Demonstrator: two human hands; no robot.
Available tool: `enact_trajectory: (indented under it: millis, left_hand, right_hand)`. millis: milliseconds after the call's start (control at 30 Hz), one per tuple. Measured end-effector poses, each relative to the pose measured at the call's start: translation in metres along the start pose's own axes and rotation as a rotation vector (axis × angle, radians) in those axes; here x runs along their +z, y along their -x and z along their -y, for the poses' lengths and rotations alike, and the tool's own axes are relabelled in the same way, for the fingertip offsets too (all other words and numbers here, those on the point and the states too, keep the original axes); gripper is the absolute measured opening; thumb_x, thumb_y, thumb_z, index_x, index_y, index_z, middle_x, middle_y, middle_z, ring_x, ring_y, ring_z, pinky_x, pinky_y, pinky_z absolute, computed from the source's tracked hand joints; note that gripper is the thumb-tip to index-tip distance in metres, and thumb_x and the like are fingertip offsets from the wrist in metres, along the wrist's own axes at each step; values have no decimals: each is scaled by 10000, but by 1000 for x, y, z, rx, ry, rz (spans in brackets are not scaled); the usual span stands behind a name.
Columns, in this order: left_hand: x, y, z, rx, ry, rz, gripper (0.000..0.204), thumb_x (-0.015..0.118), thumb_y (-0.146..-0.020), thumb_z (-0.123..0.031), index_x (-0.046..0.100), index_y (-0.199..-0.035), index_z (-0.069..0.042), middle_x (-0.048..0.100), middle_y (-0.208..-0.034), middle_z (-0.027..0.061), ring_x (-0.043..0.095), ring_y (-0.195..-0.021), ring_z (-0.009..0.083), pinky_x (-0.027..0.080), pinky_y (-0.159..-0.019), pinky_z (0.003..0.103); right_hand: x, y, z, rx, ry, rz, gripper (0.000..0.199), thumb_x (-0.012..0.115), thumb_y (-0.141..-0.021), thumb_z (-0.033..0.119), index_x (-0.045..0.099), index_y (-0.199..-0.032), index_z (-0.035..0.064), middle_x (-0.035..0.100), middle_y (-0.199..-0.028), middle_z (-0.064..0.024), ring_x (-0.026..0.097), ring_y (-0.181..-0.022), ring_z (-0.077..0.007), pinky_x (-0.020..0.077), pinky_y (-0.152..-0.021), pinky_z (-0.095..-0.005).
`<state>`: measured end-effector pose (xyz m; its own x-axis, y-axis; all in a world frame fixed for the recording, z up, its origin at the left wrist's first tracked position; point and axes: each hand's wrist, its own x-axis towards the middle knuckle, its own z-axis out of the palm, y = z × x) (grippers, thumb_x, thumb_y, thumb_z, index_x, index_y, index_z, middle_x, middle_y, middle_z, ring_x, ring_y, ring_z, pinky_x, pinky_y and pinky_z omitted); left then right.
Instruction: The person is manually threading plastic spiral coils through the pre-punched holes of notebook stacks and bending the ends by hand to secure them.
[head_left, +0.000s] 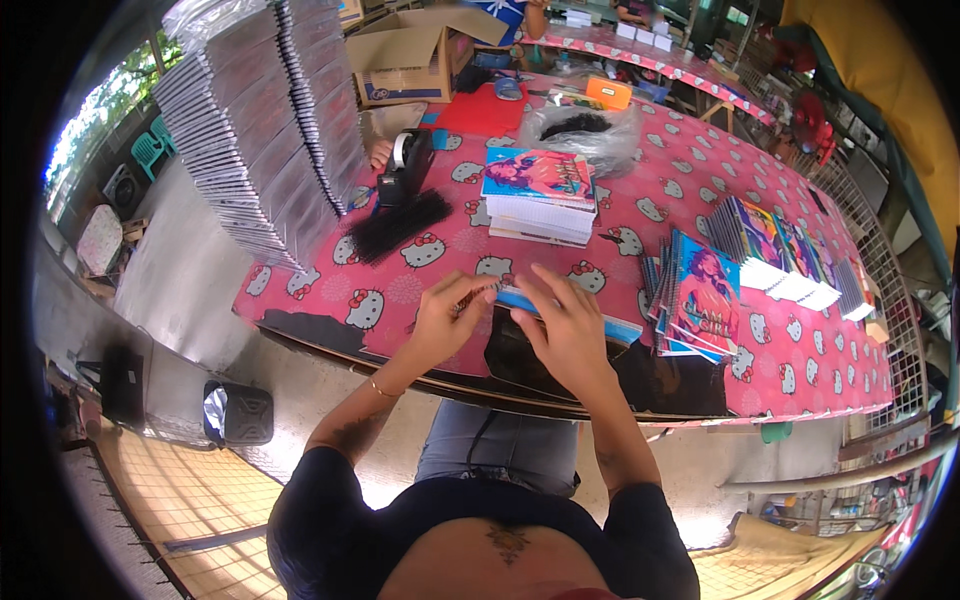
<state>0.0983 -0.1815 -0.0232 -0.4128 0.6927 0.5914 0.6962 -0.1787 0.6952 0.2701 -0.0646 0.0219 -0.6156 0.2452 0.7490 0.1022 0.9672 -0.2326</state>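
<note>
A thin notebook (pixel 622 329) with a blue edge is at the near table edge, seen almost edge-on. My left hand (pixel 448 312) is closed in a pinch at its left end, on what looks like a dark wire coil (pixel 478 293). My right hand (pixel 566 325) grips the notebook along its top edge, thumb on the near side and fingers reaching over. Beyond my hands stands a stack of notebooks (pixel 540 187) with a colourful cover on top. Left of the stack lies a bundle of black coils (pixel 400 226).
More spiral notebooks (pixel 703 290) lie fanned at the right, with further rows (pixel 775 245) behind. A black tape dispenser (pixel 405 170), a clear plastic bag (pixel 600 140) and an open carton (pixel 405 70) are farther back. Tall wrapped stacks (pixel 260 130) rise at the left. Another person's hand (pixel 380 152) shows beside the dispenser.
</note>
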Motion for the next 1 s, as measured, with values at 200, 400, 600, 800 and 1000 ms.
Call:
enact_trajectory:
  millis: [200, 400, 600, 800, 1000]
  left_hand:
    - [9, 3, 8, 100, -59, -90, 206, 744, -858, -63, 746, -1062, -44, 639, -800, 102, 591, -652, 236, 459, -571, 337]
    - [11, 1, 9, 132, -144, -139, 192, 752, -853, -74, 737, -1043, -44, 646, -827, 111, 612, -663, 253, 473, -570, 359]
    - [9, -6, 1, -31, -197, -31, 204, 750, -869, -115, 707, -1053, -38, 646, -855, 125, 663, -727, 296, 521, -633, 385]
    - [-15, -33, 8, 125, -55, 334, 188, 696, -935, -151, 673, -1081, -34, 662, -921, 147, 667, -727, 314, 521, -633, 376]
    - [-11, -42, 9, 361, -287, 346, 276, 672, -942, -257, 648, -1145, -72, 630, -1022, 136, 651, -808, 382, 532, -692, 461]
  right_hand:
    - [33, 0, -19, 136, -47, 106, 135, 718, -869, 205, 703, -971, 119, 702, -817, -60, 677, -686, -296, 530, -622, -406]
    - [35, 0, -19, 168, -45, 115, 137, 724, -869, 220, 702, -963, 123, 703, -828, -56, 674, -694, -302, 525, -619, -414]
    - [32, 0, -19, 190, -64, 163, 126, 720, -871, 224, 698, -954, 132, 698, -829, -63, 673, -710, -316, 523, -613, -432]
    - [26, -3, -20, 151, -111, 220, 107, 694, -885, 208, 685, -959, 131, 681, -849, -85, 674, -736, -343, 524, -632, -460]
    - [2, -2, -20, 105, -25, 184, 128, 657, -909, 167, 711, -1018, 128, 683, -854, -102, 677, -740, -355, 525, -641, -468]
